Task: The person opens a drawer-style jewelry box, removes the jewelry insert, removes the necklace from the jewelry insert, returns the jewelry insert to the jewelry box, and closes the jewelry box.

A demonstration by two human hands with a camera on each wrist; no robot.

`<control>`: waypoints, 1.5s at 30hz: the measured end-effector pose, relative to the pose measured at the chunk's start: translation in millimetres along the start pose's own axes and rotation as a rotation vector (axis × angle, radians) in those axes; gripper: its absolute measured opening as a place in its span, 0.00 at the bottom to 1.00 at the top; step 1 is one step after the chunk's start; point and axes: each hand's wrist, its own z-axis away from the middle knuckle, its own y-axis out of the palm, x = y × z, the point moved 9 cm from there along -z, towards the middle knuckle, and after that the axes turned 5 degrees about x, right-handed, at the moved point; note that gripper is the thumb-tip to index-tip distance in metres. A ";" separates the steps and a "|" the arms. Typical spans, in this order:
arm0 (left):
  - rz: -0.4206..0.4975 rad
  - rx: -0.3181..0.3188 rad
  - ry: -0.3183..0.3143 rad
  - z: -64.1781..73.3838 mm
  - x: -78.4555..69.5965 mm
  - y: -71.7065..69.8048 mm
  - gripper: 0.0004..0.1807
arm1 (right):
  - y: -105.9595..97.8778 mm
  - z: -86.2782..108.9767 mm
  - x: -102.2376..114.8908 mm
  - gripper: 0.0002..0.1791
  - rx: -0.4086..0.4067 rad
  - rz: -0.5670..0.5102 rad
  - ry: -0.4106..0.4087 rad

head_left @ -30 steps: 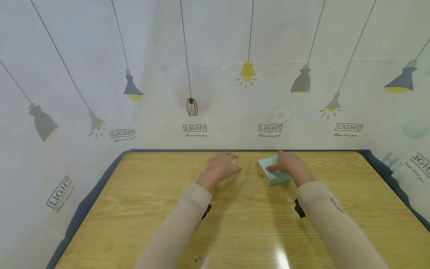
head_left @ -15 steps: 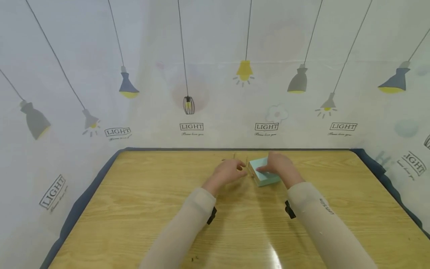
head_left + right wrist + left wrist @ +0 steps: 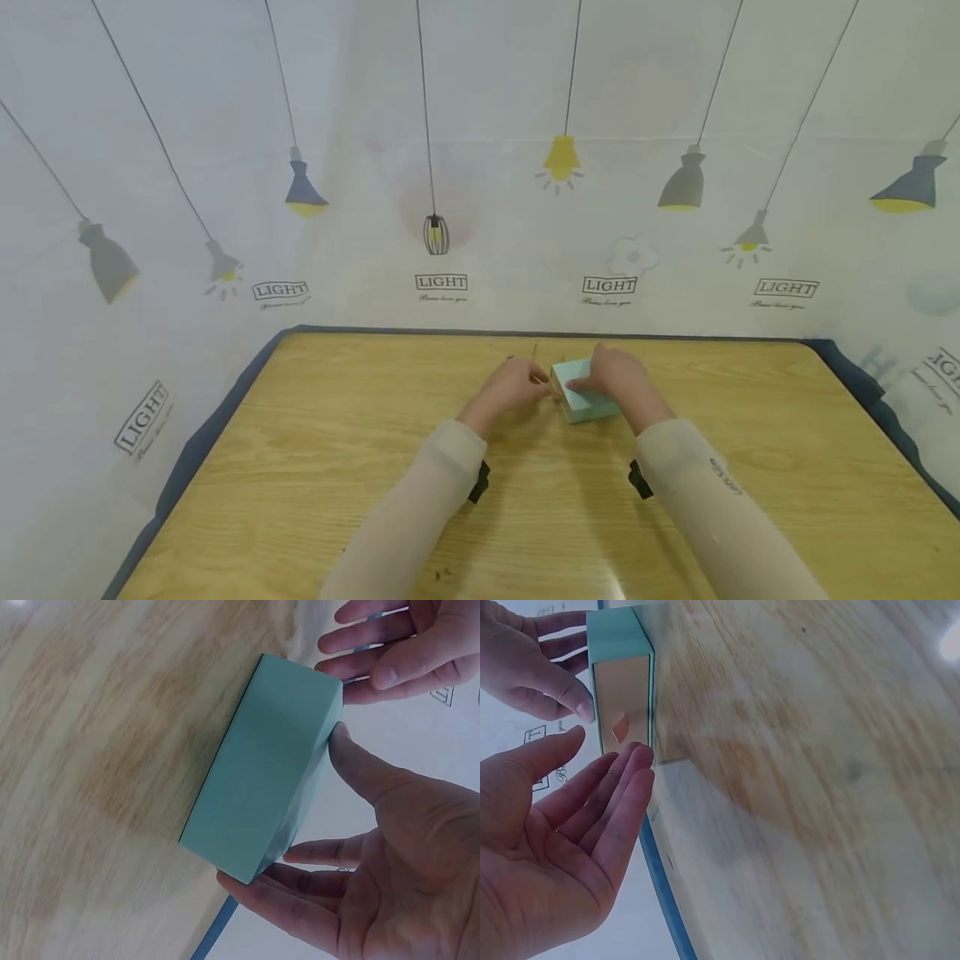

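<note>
A small teal box (image 3: 588, 410) rests on the wooden table near its back edge. My right hand (image 3: 621, 377) grips it, the thumb lying on top and the other fingers round the far side, as the right wrist view also shows on the teal box (image 3: 255, 765). Its tan end panel (image 3: 621, 686) faces left and carries a short ribbon tab (image 3: 620, 729). Beside that end is my left hand (image 3: 513, 383), fingers gently bent and thumb apart. In the left wrist view its fingertips (image 3: 641, 761) come right up to the panel, just below the tab, with nothing between them and the thumb.
The wooden table (image 3: 337, 442) has a dark blue border (image 3: 202, 442) along its sides and back. Behind it hangs a pale wall sheet (image 3: 495, 192) printed with lamps. Small dark specks (image 3: 442, 574) lie on the tabletop near the front.
My left hand has moved right, up to the box's tan end, with its fingers drawn closer together. The right hand has shifted the box slightly left and keeps its grip.
</note>
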 end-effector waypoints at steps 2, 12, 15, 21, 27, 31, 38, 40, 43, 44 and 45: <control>0.025 0.003 0.008 1.4 -1.4 0.3 0.15 | 0.5 1.8 4.6 0.45 -0.002 0.009 -0.011; 0.082 -0.021 0.038 4.8 0.6 1.1 0.08 | 4.1 4.3 13.4 0.43 -0.003 0.041 -0.027; 0.092 -0.030 0.036 4.9 3.3 3.4 0.06 | 4.8 5.5 16.4 0.43 0.020 0.073 -0.036; 0.112 -0.034 0.039 4.2 5.3 6.8 0.05 | 7.3 2.6 17.3 0.45 0.058 0.125 -0.048; 0.108 -0.071 -0.012 3.3 6.8 2.1 0.05 | 8.7 -0.6 14.5 0.46 0.076 0.118 -0.028; 0.140 -0.080 -0.027 0.9 7.4 0.3 0.04 | 6.7 3.3 17.5 0.45 0.076 0.114 -0.019; 0.124 -0.086 0.014 -1.2 3.6 0.7 0.04 | 7.2 4.3 18.0 0.44 0.074 0.140 -0.025; 0.116 -0.085 0.022 -1.3 3.6 1.0 0.04 | 8.1 2.5 17.0 0.44 0.079 0.135 -0.019; 0.118 -0.080 0.016 -1.3 4.4 1.9 0.04 | 8.9 1.0 16.1 0.44 0.086 0.129 -0.010; 0.121 -0.078 0.011 -1.4 4.9 2.2 0.04 | 9.3 0.7 15.9 0.45 0.089 0.127 -0.008; 0.128 -0.078 0.007 -1.4 5.3 2.5 0.04 | 9.5 0.8 15.6 0.45 0.092 0.127 -0.004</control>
